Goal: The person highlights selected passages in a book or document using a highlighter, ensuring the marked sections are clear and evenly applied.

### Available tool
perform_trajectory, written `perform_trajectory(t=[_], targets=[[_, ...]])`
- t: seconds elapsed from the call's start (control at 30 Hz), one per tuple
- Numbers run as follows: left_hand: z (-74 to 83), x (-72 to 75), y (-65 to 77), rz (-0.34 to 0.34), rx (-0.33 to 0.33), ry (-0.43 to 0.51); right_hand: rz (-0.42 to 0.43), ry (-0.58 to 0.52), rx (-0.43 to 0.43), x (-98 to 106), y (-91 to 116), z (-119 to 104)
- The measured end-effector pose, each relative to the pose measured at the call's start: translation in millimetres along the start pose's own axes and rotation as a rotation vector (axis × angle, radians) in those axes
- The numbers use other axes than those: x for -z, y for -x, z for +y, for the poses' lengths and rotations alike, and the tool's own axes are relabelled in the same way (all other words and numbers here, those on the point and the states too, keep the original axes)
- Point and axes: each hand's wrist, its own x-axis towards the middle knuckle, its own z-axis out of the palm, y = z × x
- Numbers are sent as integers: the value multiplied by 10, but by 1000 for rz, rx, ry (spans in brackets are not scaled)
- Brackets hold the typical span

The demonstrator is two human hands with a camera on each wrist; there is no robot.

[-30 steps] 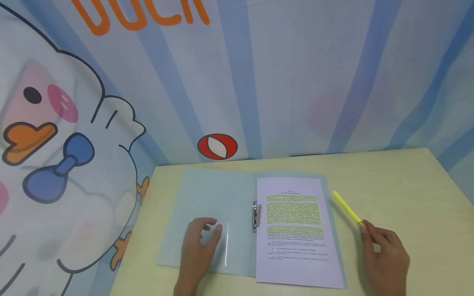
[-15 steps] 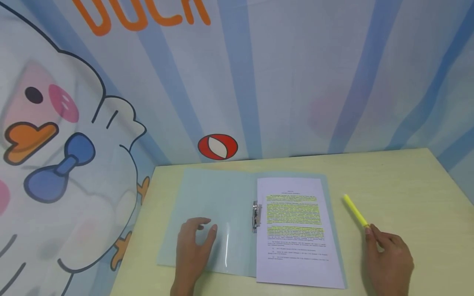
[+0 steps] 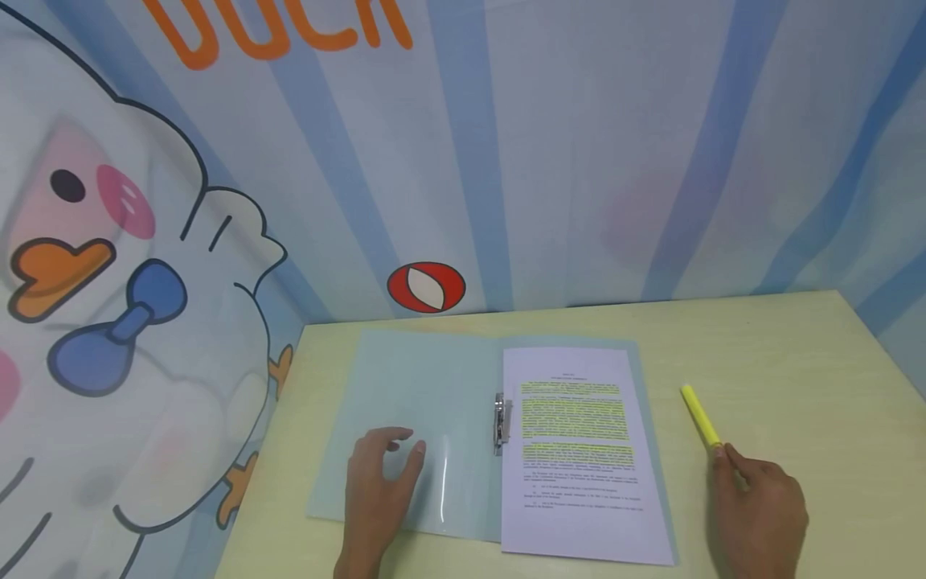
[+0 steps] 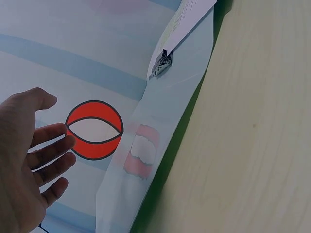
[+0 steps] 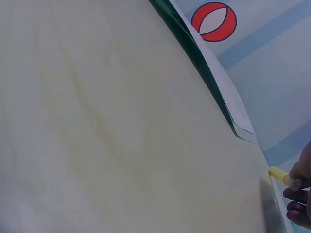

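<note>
Between thumb and fingers my right hand [image 3: 761, 507] pinches a yellow highlighter [image 3: 700, 415], to the right of an open folder. In the right wrist view the highlighter [image 5: 278, 174] shows low over the table at the right edge. The pale blue folder [image 3: 427, 386] lies flat, with a metal clip [image 3: 499, 424] along its spine. On its right side sits a printed page [image 3: 571, 531], its upper paragraphs marked yellow. My left hand [image 3: 379, 490] hovers over the folder's left cover, fingers loosely bent and holding nothing; the left wrist view shows this hand [image 4: 29, 155] too.
The folder rests on a light wooden table [image 3: 781, 354]. Behind the table hangs a striped blue and white backdrop [image 3: 564, 161] with a printed duck [image 3: 210, 386] at left and a red ball print [image 3: 448, 281] just above the table's back edge.
My right hand has moved right, away from the page, carrying the highlighter, which now points more steeply up. My left hand has drifted slightly left. Folder and page stay put.
</note>
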Motion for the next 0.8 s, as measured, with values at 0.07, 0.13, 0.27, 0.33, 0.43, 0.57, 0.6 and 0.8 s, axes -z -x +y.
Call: perform_trajectory(t=[0.07,0.13,0.27,0.33,0.43,0.57,0.6,0.8], targets=[[7,0,4,-1,4,-1,-16,19,-21,-8,1,-13],[13,2,6,-4,11,-3,-32,32,-35,-12,-1,-23],[23,8,12,-13,27,-14,-59,52,-48,-9,-5,-36],[23,10,10,-10,24,-21,-68,58,-45,-6,-8,-30],[12,18,0,2,4,-29,-78,58,-32,-2,-11,-13],[-19,29,-12,19,-22,-45,-90,52,-15,-2,-6,9],[-34,29,-13,22,-26,-58,-92,55,-13,-1,-3,11],[-157,28,-18,59,-86,-120,-91,50,-16,-3,10,27]])
